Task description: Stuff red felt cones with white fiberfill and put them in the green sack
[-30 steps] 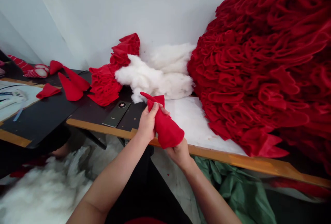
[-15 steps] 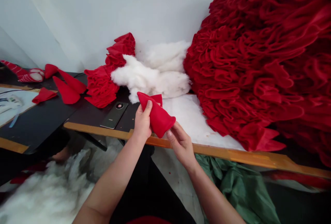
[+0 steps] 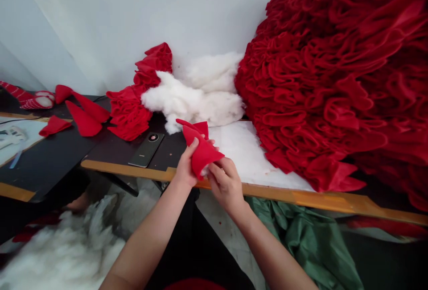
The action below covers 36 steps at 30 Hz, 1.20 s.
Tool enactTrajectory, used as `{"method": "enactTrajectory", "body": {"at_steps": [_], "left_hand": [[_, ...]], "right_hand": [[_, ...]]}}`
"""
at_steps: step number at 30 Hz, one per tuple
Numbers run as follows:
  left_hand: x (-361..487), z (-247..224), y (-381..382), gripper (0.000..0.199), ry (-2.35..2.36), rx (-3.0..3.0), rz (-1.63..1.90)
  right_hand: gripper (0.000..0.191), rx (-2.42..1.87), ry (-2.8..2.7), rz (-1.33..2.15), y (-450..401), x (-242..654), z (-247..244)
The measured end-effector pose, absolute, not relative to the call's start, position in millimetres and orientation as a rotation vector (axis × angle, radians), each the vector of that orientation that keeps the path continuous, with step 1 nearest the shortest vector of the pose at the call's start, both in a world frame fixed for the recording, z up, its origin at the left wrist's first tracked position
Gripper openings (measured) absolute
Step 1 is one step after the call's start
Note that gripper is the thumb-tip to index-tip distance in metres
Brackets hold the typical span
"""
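The left hand and right hand meet over the wooden front edge of the table, both closed on a red felt cone with no gap left between hand and cloth: the left fingers wrap its near side, while the right fingers pinch its lower edge, where a little white shows at the rim. The cone's pointed tip and a loose flap stick up past the hands, just short of a white stuffing pile and beside a white board on the tabletop. A phone lies face down near the table's edge, a short way left of the left hand, with a strip of black tabletop between them. To the right, the huge ruffled red mass spills over the board, its lower folds well beyond the right hand. Further left sit a ruffled red strip and three loose felt pieces, near the gap where this table meets a second one. Beyond the stuffing rises a white wall. Below the front edge, past the forearms, are white fluff on the left and green cloth on the right
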<state>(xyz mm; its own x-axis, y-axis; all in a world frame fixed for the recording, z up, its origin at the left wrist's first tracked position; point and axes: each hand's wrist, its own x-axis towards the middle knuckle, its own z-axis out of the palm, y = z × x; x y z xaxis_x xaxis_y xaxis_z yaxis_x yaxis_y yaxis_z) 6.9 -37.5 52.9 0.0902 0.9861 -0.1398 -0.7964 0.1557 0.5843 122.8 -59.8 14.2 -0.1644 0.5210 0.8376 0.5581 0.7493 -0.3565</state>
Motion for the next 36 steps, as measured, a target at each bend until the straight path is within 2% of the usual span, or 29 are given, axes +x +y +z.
{"method": "enactTrajectory", "body": {"at_steps": [4, 9, 17, 22, 27, 32, 36], "left_hand": [[18, 48, -45, 0.035, 0.579, 0.460, 1.490], [18, 52, -42, 0.035, 0.592, 0.406, 1.516], [34, 48, -57, 0.052, 0.608, 0.459, 1.543], [29, 50, -53, 0.056, 0.579, 0.516, 1.585], [29, 45, -55, 0.055, 0.607, 0.497, 1.597], [36, 38, -65, 0.054, 0.572, 0.461, 1.471], [27, 41, -64, 0.047, 0.622, 0.372, 1.499]], "right_hand": [[0.035, -0.993, -1.762, -0.099, -54, 119, 18], [0.035, -0.841, -1.621, -0.124, -61, 115, 18], [0.054, -0.896, -1.745, 0.193, -51, 105, 14], [0.033, -0.903, -1.512, 0.168, -59, 111, 19], [0.051, -0.810, -1.689, 0.268, -63, 116, 16], [0.024, -0.905, -1.606, 0.310, -54, 123, 13], [0.030, -0.870, -1.706, 0.452, -64, 126, 18]]}}
